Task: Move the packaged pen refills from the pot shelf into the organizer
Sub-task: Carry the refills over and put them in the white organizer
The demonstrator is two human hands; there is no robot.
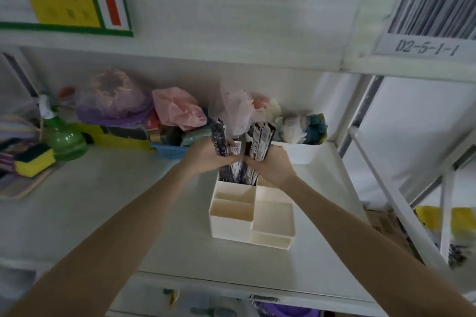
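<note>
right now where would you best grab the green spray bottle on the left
By its narrow neck below the white trigger head, coming from the right front. The green spray bottle stands upright, its body is wide and round, a sponge sits close at its left front, and clutter crowds behind it.

At my far left sit a green spray bottle (63, 137) and a yellow sponge (34, 159). Behind them I see a purple bagged bundle (113, 98), a pink bag (177, 108), and a barcode label (432, 18) reading D2-5-1-1.
</note>
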